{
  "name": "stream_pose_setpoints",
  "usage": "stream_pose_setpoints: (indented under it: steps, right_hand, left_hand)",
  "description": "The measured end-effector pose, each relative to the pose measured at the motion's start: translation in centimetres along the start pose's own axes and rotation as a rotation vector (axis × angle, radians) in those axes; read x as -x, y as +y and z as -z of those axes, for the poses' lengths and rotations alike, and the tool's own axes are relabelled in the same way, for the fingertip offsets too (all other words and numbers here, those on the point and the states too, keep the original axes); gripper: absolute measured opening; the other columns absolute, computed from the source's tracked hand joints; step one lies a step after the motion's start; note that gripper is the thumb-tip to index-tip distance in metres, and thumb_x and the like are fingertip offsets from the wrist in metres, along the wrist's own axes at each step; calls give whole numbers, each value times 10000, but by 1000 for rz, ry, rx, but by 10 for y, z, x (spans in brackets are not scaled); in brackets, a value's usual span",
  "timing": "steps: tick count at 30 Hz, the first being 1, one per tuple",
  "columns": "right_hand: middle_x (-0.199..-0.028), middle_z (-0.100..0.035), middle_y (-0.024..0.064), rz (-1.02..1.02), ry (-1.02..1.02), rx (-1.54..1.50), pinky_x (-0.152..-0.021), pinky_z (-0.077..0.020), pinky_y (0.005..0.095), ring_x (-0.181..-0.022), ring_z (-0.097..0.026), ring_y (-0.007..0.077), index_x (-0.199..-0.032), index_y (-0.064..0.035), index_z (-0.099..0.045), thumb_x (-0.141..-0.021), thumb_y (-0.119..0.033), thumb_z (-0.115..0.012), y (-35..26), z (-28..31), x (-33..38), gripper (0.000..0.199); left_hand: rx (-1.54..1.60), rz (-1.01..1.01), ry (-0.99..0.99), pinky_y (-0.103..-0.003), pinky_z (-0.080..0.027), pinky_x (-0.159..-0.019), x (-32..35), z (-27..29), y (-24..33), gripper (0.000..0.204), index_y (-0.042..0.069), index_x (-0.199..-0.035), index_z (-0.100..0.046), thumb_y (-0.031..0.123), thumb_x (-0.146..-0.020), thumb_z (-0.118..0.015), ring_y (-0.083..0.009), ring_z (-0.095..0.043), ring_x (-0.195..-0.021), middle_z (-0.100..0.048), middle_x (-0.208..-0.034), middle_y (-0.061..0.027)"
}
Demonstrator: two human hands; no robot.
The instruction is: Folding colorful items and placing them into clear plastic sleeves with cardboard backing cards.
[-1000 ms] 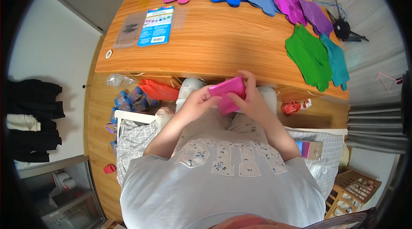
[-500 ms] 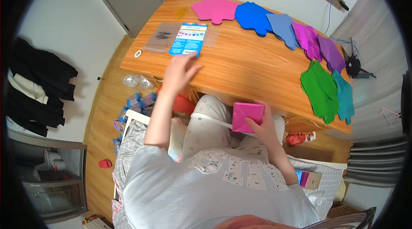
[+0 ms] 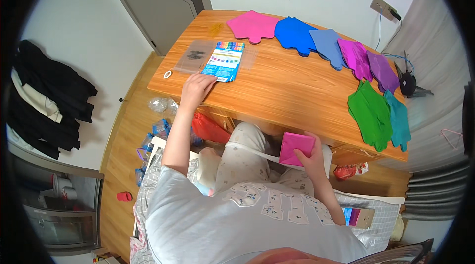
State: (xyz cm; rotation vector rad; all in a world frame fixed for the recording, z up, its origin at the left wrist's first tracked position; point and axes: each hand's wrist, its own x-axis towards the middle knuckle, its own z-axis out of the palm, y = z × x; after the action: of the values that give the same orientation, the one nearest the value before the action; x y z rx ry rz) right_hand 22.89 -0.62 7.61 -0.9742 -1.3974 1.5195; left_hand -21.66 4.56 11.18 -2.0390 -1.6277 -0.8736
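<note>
Looks like wood on the table (image 3: 292,83), smooth, slight sheen, streaky grain. Reads as glossy, creased film on the pink packet (image 3: 293,142). Shows foil-like shine on the magenta sheets (image 3: 355,55), crinkled gloss on the green sheets (image 3: 369,113), matter finish on the pink sheets (image 3: 252,24). Seems like smooth printed paper on the blue-and-white card (image 3: 225,62), clear plastic on the sleeve (image 3: 186,62), soft matt cloth on the shirt (image 3: 198,222), thin shiny plastic on the red bag (image 3: 208,128).

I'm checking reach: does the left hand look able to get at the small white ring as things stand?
Probably yes: the left hand is at the blue-and-white card's lower edge, and the small white ring lies nearby to the hand's left, with nothing visible blocking the way.
</note>
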Motion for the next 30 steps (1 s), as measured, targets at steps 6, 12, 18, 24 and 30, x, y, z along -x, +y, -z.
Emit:
stream_pose_setpoints:
  steps: [6,12,18,24,30]
  right_hand:
    - [-1255,-557,96,12,-8,-6,-1001,-464,311,-1165,-566,166,-1405,-46,-395,-860,49,-694,-6,-7,0,629]
    - [-1228,-573,103,192,101,98,-978,-499,315,-1135,-599,176,-1421,-43,-370,-876,63,-684,-27,-3,-1,638]
    - [-1246,-571,93,424,-27,100,-993,-484,325,-1146,-586,171,-1431,-60,-366,-875,70,-687,-110,-8,-72,655]
    - [-1244,-600,101,588,9,-33,-999,-489,323,-1159,-589,167,-1392,-32,-398,-868,40,-713,-123,14,-203,615]
    - [-1236,-611,108,396,79,-3,-991,-500,329,-1156,-597,179,-1328,-15,-450,-853,-9,-740,-103,37,-267,557]
  left_hand:
    - [161,69,-21,-357,-556,-836,-14,-1,-13,111,59,-959,-737,107,-859,-742,-264,-704,-910,-741,-964,-94]
    - [243,146,413,-361,-560,-831,-35,2,18,66,52,-937,-729,50,-871,-724,-261,-693,-938,-733,-998,-109]
    - [1339,500,473,-285,-449,-970,-94,-12,114,61,66,-1035,-598,121,-1022,-574,-112,-576,-1079,-652,-1103,-52]
    - [2145,522,23,-343,-497,-977,-160,-64,160,190,97,-1118,-559,265,-1069,-485,-175,-630,-1092,-661,-1161,-59]
    - [2478,704,-491,-427,-346,-1163,-182,-122,141,471,85,-1460,-441,357,-1078,-400,-242,-480,-1359,-520,-1466,-104]
